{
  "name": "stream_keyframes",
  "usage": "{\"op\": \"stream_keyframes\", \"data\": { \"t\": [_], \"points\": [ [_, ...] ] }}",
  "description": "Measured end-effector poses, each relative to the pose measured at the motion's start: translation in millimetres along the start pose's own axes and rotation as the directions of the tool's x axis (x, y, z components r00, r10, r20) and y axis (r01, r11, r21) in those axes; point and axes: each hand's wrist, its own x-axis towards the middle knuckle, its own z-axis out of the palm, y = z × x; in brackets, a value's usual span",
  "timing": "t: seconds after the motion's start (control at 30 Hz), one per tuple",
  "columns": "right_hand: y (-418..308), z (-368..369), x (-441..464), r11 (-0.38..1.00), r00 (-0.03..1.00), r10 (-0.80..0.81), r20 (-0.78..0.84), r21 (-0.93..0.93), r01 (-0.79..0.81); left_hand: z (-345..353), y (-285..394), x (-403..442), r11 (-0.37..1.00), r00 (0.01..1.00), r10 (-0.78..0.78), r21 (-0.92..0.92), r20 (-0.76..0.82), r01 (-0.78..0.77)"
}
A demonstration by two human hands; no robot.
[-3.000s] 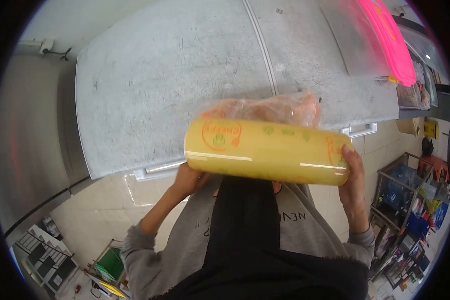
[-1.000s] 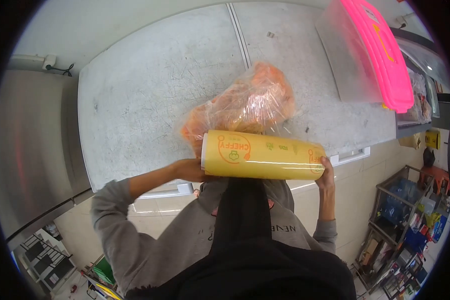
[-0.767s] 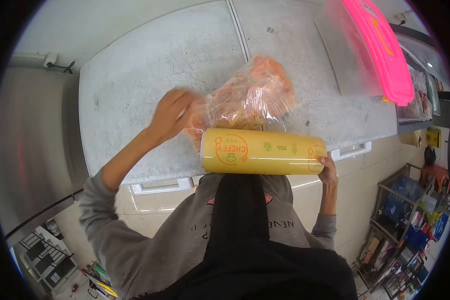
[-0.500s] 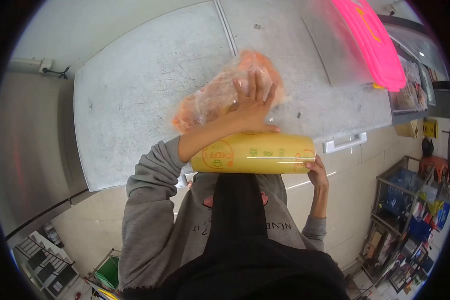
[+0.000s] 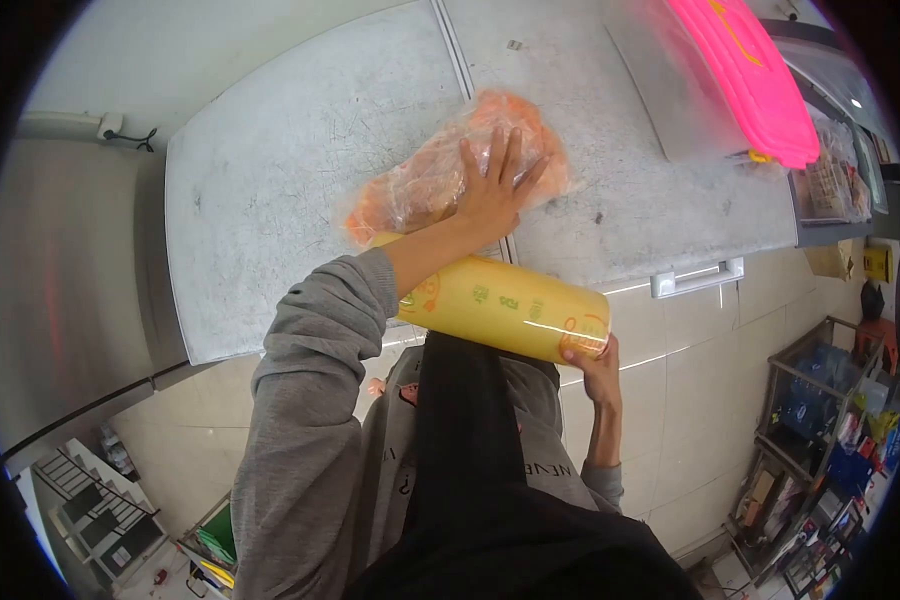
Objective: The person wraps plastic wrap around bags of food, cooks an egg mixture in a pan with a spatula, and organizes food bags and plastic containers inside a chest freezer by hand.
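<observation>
My left hand point(image 5: 492, 190) lies with spread fingers on a lumpy orange bundle point(image 5: 410, 190) wrapped in clear film, on the grey worktop near its front edge. My right hand point(image 5: 598, 372) grips the right end of a large yellow roll of film point(image 5: 510, 305) printed with red and green marks. The roll slants, its left end up against the worktop's edge beside the bundle and its right end nearer my body. My left forearm crosses over the roll's left part and hides some of it.
A clear box with a pink lid point(image 5: 750, 80) stands at the right on the worktop point(image 5: 270, 200). A steel cabinet point(image 5: 70, 280) is at the left. Cluttered metal shelving point(image 5: 805, 410) stands at the lower right, and a white handle point(image 5: 698, 277) juts from the worktop's front.
My left hand has gone from the roll's left end to the bundle and now presses on it. The roll has tilted, its right end swinging down towards my body with my right hand.
</observation>
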Motion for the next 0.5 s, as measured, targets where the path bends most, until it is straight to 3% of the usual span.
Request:
{"op": "stream_keyframes", "data": {
  "t": [0.2,0.27,0.33,0.4,0.47,0.5],
  "points": [
    [9,21,-41,0.98,0.999,0.023,0.025,0.199,-0.028,-3,-6,-2,0.994,0.995,0.097,-0.054,-0.032,-0.098],
    [10,28,-57,0.986,0.999,0.045,0.001,0.159,-0.045,-2,-7,-2,0.994,0.994,0.105,-0.005,-0.022,-0.105],
    [12,39,-74,0.96,0.998,0.031,-0.05,0.279,-0.016,-1,-7,-2,0.992,0.991,0.125,0.001,-0.038,-0.125],
    [20,43,-89,0.963,0.996,0.041,-0.086,0.271,-0.016,-1,-6,-3,0.989,0.988,0.145,0.005,-0.06,-0.145],
    [26,51,-104,0.969,0.991,0.08,-0.103,0.241,-0.053,-2,-9,-1,0.986,0.987,0.159,0.064,-0.033,-0.156],
    [37,56,-117,0.947,0.973,0.175,-0.15,0.295,-0.125,3,-10,1,0.983,0.984,0.177,0.061,-0.035,-0.174]
  ]
}}
